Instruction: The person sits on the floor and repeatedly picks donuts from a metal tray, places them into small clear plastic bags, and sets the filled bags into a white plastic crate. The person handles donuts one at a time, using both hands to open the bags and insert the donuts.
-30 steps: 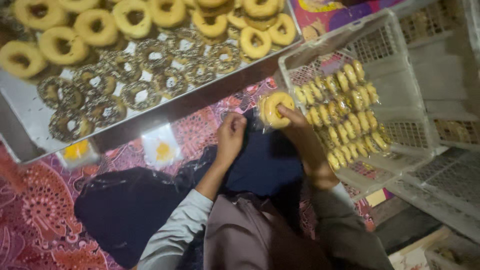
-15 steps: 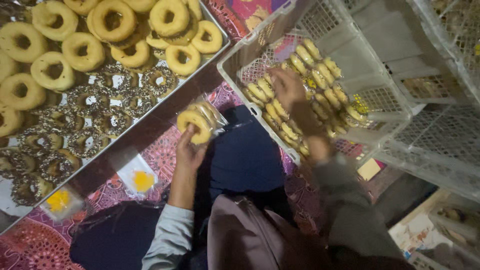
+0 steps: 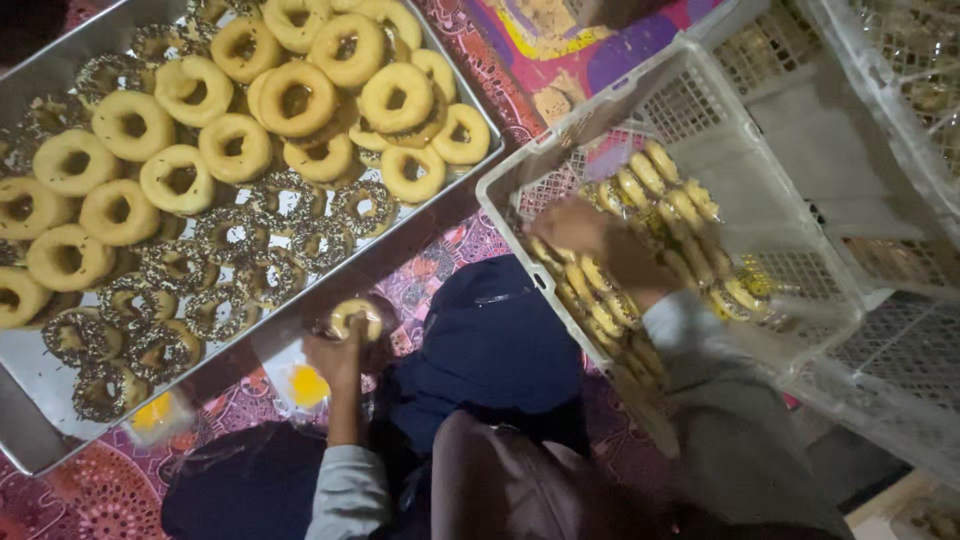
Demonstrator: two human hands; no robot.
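My left hand (image 3: 335, 362) holds a yellow ring donut in a clear plastic bag (image 3: 355, 318) just below the edge of the metal tray (image 3: 30, 440). My right hand (image 3: 578, 228) reaches into the white plastic crate (image 3: 500, 215) and lies on the rows of bagged donuts (image 3: 660, 190) packed on edge there. That hand is blurred, so its grip is unclear. The tray holds several plain yellow donuts (image 3: 298, 98) and several dark sprinkled donuts (image 3: 170, 265).
Two small clear bags with yellow contents (image 3: 305, 385) (image 3: 150, 412) lie on the red patterned mat (image 3: 90, 495) near my knees. More white crates (image 3: 900, 260) stand stacked to the right. My dark blue clothing (image 3: 490, 340) fills the middle.
My left hand carried the bagged donut down and left, away from the crate toward the tray edge. My right hand moved into the crate and stays on the packed donuts.
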